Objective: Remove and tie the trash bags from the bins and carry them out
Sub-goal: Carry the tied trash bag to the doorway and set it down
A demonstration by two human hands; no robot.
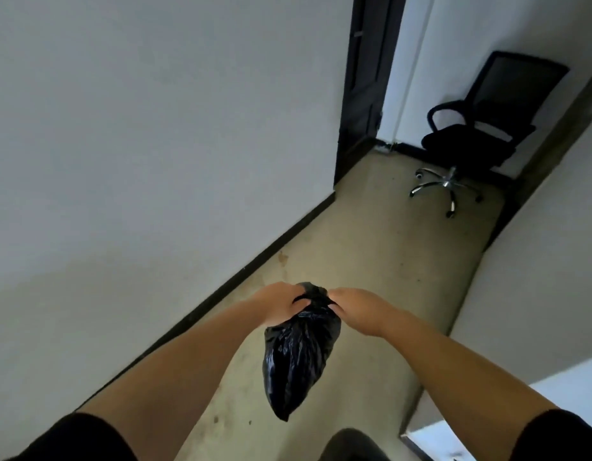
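**Above the corridor floor, two hands grip the neck of a black bag**

Between the two outstretched forearms, the left hand [281,302] and the right hand [354,309] are both clamped on the gathered top of a black trash bag [299,357]. The fingertips of both hands are hidden behind the bunched plastic, so whether a knot is there cannot be told. The bag hangs free below the hands, well clear of the floor [371,261], its body bulging and tapering to a point at the bottom. Its contents are hidden by the opaque plastic, and no label or writing shows on it.

Black sleeves [88,437] are cut off at the lower edge. A dark rounded shape at the bottom centre is too cropped to identify. Left of the arms runs a pale wall [138,144] with a dark skirting strip. Further along the stained floor stands a black office chair [477,134] on a chrome star base, beside a dark door frame [364,94]. A white surface at the lower right is cut off by the edge.
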